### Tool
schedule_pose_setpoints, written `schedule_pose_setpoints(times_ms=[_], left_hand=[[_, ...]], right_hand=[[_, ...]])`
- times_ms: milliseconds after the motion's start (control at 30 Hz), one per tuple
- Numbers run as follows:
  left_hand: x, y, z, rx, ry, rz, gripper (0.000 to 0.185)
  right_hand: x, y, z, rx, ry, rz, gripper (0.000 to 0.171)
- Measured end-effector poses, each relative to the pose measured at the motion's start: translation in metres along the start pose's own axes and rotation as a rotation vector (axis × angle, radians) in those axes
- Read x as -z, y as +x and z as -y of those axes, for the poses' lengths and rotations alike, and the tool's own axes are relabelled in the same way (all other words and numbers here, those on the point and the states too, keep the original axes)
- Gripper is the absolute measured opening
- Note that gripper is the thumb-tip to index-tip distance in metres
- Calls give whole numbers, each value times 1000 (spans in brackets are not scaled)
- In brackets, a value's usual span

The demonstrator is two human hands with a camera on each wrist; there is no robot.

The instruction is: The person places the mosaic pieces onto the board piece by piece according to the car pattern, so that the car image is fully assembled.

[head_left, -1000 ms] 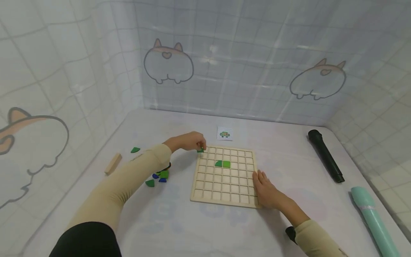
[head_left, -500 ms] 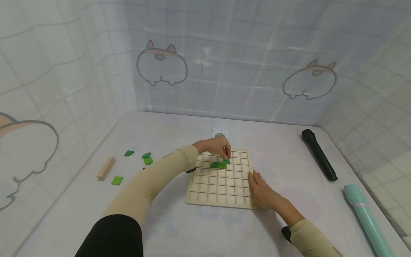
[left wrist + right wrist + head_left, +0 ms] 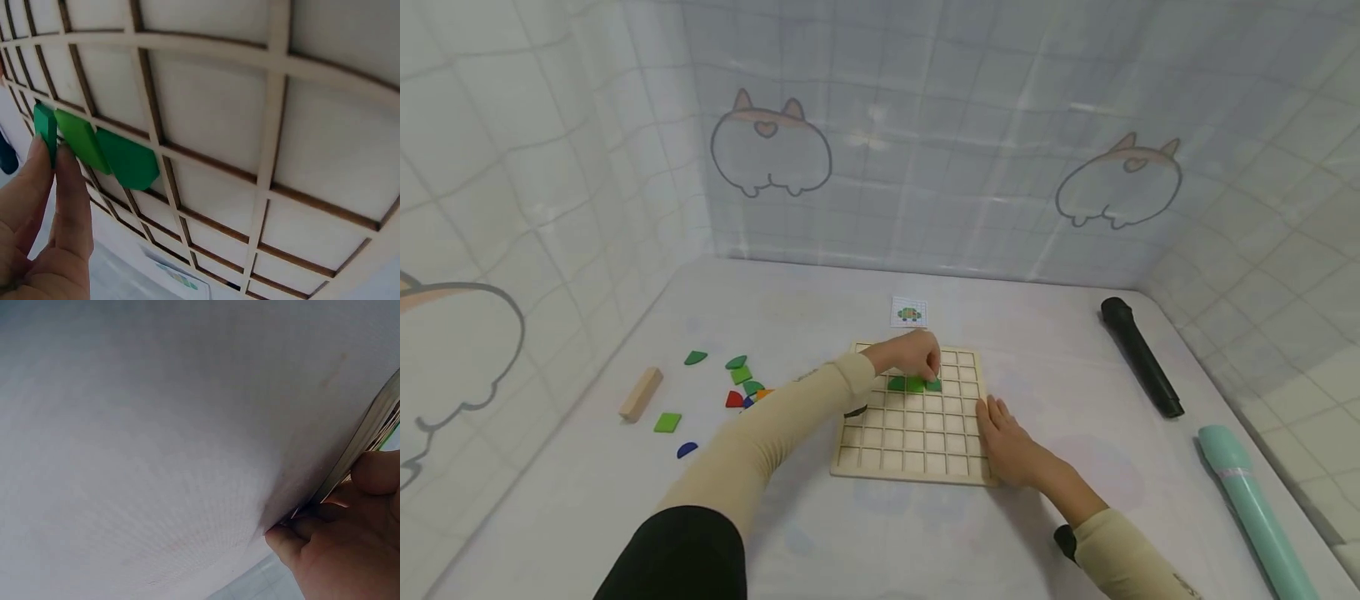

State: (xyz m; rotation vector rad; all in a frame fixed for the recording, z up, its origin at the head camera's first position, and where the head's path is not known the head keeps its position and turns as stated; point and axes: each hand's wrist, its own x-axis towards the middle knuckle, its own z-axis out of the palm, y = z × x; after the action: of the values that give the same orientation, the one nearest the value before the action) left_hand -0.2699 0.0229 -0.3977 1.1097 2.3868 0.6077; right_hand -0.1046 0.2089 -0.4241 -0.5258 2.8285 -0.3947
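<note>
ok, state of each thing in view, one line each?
left hand: over the grid board, pinching a green piece
green piece: held at the right end of the green row
two green pieces: seated side by side in the board
grid board: flat on the table, mostly unfilled
right hand: fingers straight, resting on the board's right edge
loose pieces: scattered left of the board

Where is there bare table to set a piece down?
Bare patches: between the wooden grid board and the black microphone, and the near edge below the board. Crowded: the loose pieces left of it, by the wooden block.
</note>
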Motion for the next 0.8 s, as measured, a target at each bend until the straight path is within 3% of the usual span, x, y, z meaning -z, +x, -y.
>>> schedule_pose_setpoints(times_ms=[267, 600, 800], left_hand=[[-3, -5, -8, -27, 79, 15, 5], [-11, -5, -9, -74, 126, -33, 6], [-8, -8, -11, -85, 147, -44, 6]], right_hand=[[0, 1, 1, -3, 13, -2, 47], [-1, -1, 3, 4, 16, -7, 47], [1, -2, 2, 23, -3, -12, 46]])
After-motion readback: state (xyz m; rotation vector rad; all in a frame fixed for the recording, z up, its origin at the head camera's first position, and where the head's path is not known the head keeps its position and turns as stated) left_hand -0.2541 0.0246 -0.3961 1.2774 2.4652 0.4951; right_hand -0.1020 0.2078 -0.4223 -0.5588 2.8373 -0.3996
